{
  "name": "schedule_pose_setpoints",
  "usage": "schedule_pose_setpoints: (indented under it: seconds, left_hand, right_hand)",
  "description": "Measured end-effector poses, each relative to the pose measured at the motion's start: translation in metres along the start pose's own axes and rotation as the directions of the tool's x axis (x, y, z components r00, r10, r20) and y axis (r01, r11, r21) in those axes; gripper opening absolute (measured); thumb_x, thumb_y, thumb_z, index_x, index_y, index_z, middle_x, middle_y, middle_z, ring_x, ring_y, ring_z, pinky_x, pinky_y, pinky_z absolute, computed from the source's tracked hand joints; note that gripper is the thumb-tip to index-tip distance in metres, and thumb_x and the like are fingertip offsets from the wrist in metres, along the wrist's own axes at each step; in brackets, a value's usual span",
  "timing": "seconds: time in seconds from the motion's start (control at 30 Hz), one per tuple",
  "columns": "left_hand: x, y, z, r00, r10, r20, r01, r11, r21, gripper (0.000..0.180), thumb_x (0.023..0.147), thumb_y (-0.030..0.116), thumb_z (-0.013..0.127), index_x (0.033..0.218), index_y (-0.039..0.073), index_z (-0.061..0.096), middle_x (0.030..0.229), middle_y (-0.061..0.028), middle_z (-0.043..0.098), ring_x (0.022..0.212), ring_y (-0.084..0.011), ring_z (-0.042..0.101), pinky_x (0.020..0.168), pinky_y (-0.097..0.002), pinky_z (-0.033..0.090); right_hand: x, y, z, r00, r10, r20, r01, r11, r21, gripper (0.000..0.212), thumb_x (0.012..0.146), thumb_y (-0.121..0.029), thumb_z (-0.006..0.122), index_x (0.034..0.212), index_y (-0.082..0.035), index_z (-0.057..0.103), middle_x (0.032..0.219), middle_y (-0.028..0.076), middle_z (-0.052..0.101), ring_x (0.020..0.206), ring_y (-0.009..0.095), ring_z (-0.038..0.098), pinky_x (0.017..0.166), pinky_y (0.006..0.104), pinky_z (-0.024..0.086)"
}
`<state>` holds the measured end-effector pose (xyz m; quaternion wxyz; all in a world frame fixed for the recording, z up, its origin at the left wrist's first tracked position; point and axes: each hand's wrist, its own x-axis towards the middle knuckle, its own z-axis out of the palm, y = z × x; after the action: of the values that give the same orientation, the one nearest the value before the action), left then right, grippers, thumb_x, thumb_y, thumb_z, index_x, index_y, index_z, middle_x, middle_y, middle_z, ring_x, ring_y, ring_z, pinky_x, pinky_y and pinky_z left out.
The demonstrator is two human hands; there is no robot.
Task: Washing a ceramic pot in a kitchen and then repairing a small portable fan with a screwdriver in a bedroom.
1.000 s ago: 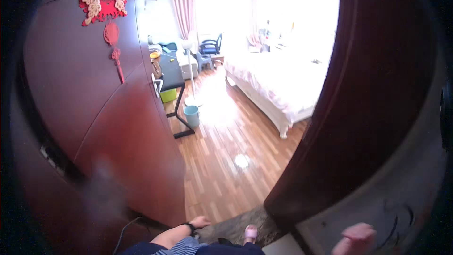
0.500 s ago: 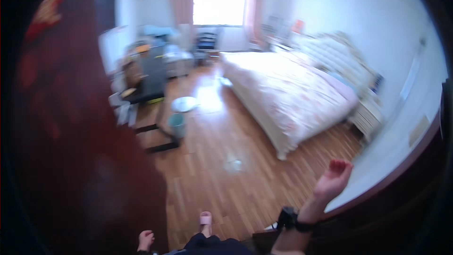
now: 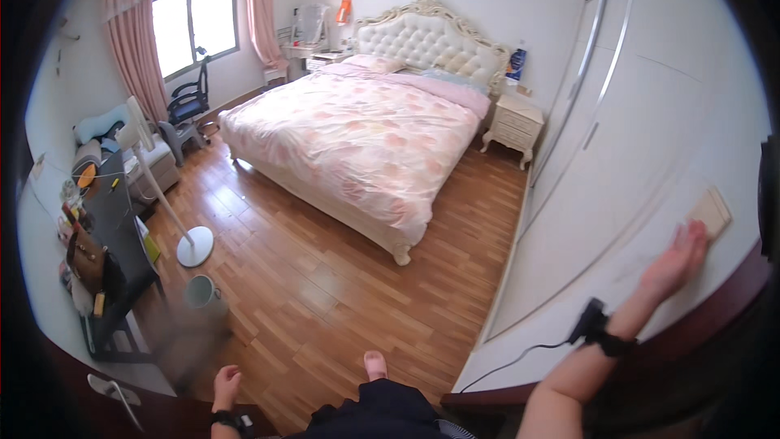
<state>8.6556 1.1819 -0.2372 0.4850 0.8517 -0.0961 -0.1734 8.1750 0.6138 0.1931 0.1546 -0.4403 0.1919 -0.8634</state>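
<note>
Bright daylight from the window (image 3: 195, 12); sharp centre, fisheye-bent edges, dark rim.

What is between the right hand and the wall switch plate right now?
Nothing: in the head view the right hand lies flat on the white wall, fingertips just short of the beige switch plate, only bare wall between.

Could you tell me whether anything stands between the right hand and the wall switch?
Nothing visible does. The right hand lies flat on the white wall, fingertips just short of the beige switch, with only bare wall between them. The left hand hangs low near the door handle.
</note>
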Motion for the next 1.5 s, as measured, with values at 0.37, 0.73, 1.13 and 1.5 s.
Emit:
schedule_pose_setpoints:
  seconds: [0.37, 0.73, 1.13, 1.5]
  left_hand:
    - [0.063, -0.057, -0.021, 0.921, -0.325, -0.216, 0.389, 0.805, 0.447, 0.023, 0.072, 0.016, 0.065, 0.088, 0.001, 0.06, 0.085, -0.0151, 0.064, 0.08, -0.0256, 0.062, 0.071, -0.0349, 0.049]
    - [0.0, 0.181, -0.165, 0.112, 0.558, -0.822, 0.849, 0.376, 0.371, 0.02, 0.09, 0.022, 0.05, 0.095, 0.005, 0.057, 0.111, -0.012, 0.054, 0.104, -0.0317, 0.049, 0.087, -0.0432, 0.036]
    - [0.003, 0.12, -0.218, -0.364, 0.19, -0.912, 0.929, 0.008, -0.369, 0.047, 0.084, 0.034, 0.057, 0.121, 0.008, 0.042, 0.12, -0.0138, 0.047, 0.1, -0.0324, 0.053, 0.084, -0.0438, 0.041]
    - [0.027, 0.122, -0.231, -0.508, -0.057, -0.859, 0.861, -0.069, -0.504, 0.066, 0.074, 0.008, 0.067, 0.13, 0.007, 0.032, 0.121, -0.0188, 0.044, 0.105, -0.0355, 0.05, 0.093, -0.0408, 0.038]
  right_hand:
    - [-0.128, 0.168, 0.085, 0.974, 0.228, -0.016, -0.223, 0.932, -0.287, 0.023, 0.09, -0.024, 0.051, 0.081, -0.003, 0.052, 0.078, 0.004, 0.049, 0.073, 0.013, 0.048, 0.074, 0.0262, 0.043]
    - [-0.589, 0.191, 0.356, -0.424, 0.119, 0.898, -0.38, 0.876, -0.296, 0.037, 0.079, -0.015, 0.064, 0.111, -0.002, 0.051, 0.114, 0.017, 0.049, 0.102, 0.028, 0.052, 0.087, 0.0356, 0.043]
    - [-0.812, 0.155, 0.429, -0.931, -0.352, 0.099, -0.339, 0.932, 0.126, 0.051, 0.078, -0.038, 0.063, 0.114, -0.002, 0.054, 0.115, 0.023, 0.053, 0.113, 0.035, 0.047, 0.094, 0.0386, 0.039]
    - [-1.034, 0.311, 0.423, -0.789, -0.314, -0.528, -0.26, 0.949, -0.176, 0.081, 0.078, -0.046, 0.058, 0.141, -0.016, 0.017, 0.147, 0.017, 0.01, 0.127, 0.044, 0.026, 0.099, 0.055, 0.031]
